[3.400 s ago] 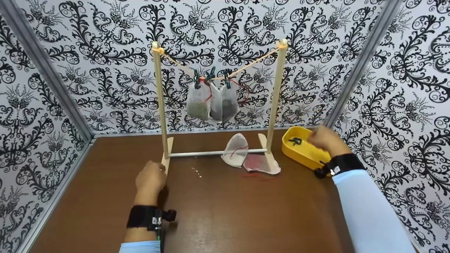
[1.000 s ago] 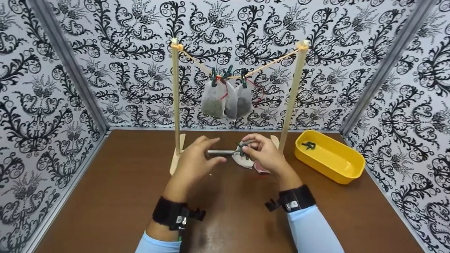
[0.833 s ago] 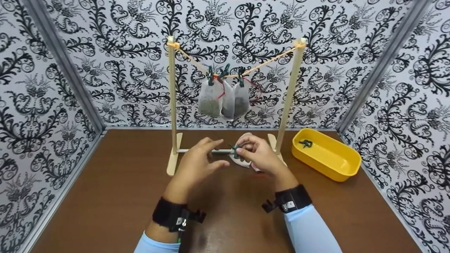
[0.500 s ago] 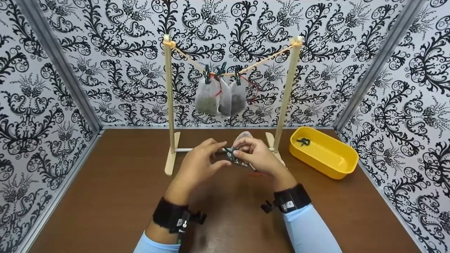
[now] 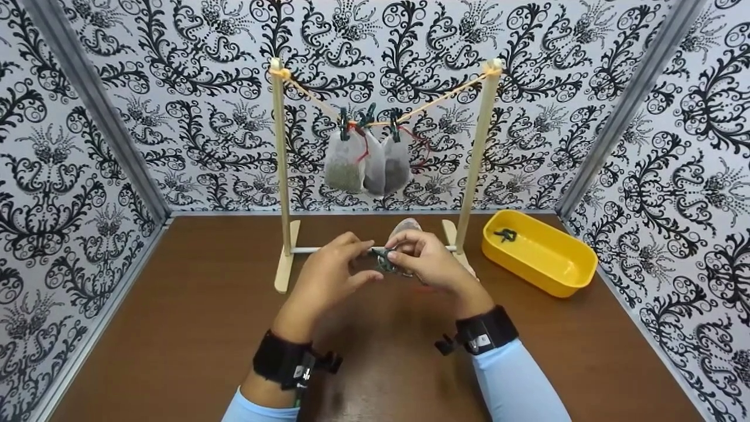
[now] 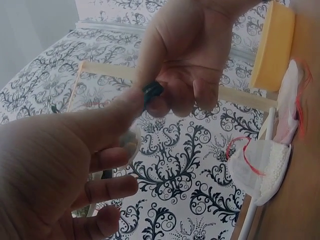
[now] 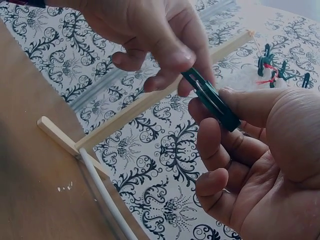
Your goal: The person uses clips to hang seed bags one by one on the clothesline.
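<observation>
Between my hands is a dark green spring clip (image 7: 212,102). My right hand (image 5: 433,264) holds it between thumb and fingers. The thumb and forefinger of my left hand (image 5: 328,275) are at its other end and appear to pinch it. Behind them, three white drawstring pouches (image 5: 344,167) with dark or greenish contents hang from an orange cord (image 5: 445,95), held by green clips (image 5: 344,124). On the table, a pouch with white grains (image 6: 267,172) leans at the stand's crossbar, beside a pouch with pinkish contents (image 6: 287,122); my right hand partly hides them in the head view.
A wooden stand (image 5: 281,176) with two posts and a white crossbar (image 5: 304,250) carries the cord. At the right, a yellow tray (image 5: 539,275) contains another dark green clip (image 5: 505,235). Patterned walls (image 5: 205,146) enclose the brown table (image 5: 193,328).
My right hand has come from the yellow tray to mid-table with a clip. My left hand has moved from beside the stand's left foot to meet it, its fingers closing in on the clip.
</observation>
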Demonstrator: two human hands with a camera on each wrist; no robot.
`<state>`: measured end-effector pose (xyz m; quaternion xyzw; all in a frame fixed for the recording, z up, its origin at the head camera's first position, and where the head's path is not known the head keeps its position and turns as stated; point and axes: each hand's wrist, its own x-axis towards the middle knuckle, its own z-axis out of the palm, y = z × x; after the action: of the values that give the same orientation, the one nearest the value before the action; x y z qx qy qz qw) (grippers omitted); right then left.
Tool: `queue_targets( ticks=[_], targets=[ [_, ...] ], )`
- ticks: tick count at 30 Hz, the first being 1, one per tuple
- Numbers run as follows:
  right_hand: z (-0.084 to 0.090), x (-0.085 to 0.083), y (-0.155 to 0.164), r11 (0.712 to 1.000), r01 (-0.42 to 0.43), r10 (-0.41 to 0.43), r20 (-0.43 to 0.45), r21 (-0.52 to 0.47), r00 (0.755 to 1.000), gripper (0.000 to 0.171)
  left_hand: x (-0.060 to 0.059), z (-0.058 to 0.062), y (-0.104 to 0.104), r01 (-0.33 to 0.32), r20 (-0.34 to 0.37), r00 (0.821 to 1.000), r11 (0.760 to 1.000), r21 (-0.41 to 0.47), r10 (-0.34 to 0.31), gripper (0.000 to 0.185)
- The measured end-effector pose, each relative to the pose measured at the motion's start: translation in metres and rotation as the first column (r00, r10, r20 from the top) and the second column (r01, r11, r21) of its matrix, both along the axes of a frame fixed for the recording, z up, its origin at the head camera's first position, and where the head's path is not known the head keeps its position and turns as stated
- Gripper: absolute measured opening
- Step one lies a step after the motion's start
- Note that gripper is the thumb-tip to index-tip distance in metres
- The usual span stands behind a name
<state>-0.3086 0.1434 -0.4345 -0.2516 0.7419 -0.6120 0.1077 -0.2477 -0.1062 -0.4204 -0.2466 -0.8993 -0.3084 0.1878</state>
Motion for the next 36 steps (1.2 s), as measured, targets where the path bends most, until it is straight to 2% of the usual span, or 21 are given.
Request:
queue_targets(
  ticks=[4,8,15,18,20,21,23,25,28,29,33,36],
  targets=[
    [0.002,0.001,0.002,1.000,-0.014,0.014,0.008,0.001,1.000,0.025,-0.001,-0.001,0.000,0.005,-0.011,1.000,1.000,-0.008,-0.005,0.048],
    [0.002,0.002,0.003,1.000,-0.022,0.022,0.033,-0.002,0.999,0.026,-0.001,-0.002,0.000,0.026,-0.056,0.998,1.000,-0.007,-0.027,0.043],
    [0.006,0.002,0.012,1.000,-0.028,0.027,0.040,0.006,0.999,0.031,0.000,-0.002,-0.004,0.031,-0.078,0.997,0.999,0.030,-0.028,0.031],
    [0.005,-0.005,0.023,0.995,0.020,-0.022,0.013,0.093,1.000,0.031,-0.001,-0.002,-0.005,0.029,-0.113,0.993,0.999,0.034,-0.025,0.024],
    [0.003,-0.010,0.032,0.978,0.088,-0.085,-0.026,0.188,0.996,0.030,-0.002,-0.003,-0.005,0.028,-0.157,0.987,0.999,0.029,-0.023,0.020],
    [0.001,-0.014,0.038,0.960,0.134,-0.125,-0.055,0.246,0.991,0.029,-0.002,-0.003,-0.006,0.029,-0.181,0.983,0.999,0.027,-0.024,0.019],
    [-0.002,-0.020,0.050,0.895,0.242,-0.210,-0.125,0.374,0.970,0.029,-0.002,-0.004,-0.006,0.031,-0.228,0.973,0.999,0.020,-0.026,0.017],
    [-0.007,-0.026,0.062,0.808,0.331,-0.278,-0.181,0.487,0.943,0.028,-0.002,-0.004,-0.006,0.031,-0.267,0.963,0.999,0.012,-0.026,0.017],
    [-0.017,-0.035,0.080,0.681,0.415,-0.346,-0.234,0.603,0.909,0.030,-0.003,-0.005,-0.006,0.031,-0.303,0.952,1.000,-0.002,-0.030,0.016],
    [-0.020,-0.036,0.086,0.646,0.430,-0.364,-0.241,0.631,0.900,0.031,-0.003,-0.005,-0.006,0.030,-0.312,0.950,1.000,-0.006,-0.031,0.015],
    [-0.030,-0.038,0.103,0.536,0.450,-0.403,-0.253,0.714,0.880,0.032,-0.004,-0.007,-0.007,0.024,-0.336,0.941,1.000,-0.019,-0.029,0.017],
    [-0.033,-0.035,0.110,0.443,0.436,-0.377,-0.279,0.783,0.883,0.036,-0.005,-0.008,-0.007,0.019,-0.345,0.938,1.000,-0.023,-0.025,0.019]
  ],
)
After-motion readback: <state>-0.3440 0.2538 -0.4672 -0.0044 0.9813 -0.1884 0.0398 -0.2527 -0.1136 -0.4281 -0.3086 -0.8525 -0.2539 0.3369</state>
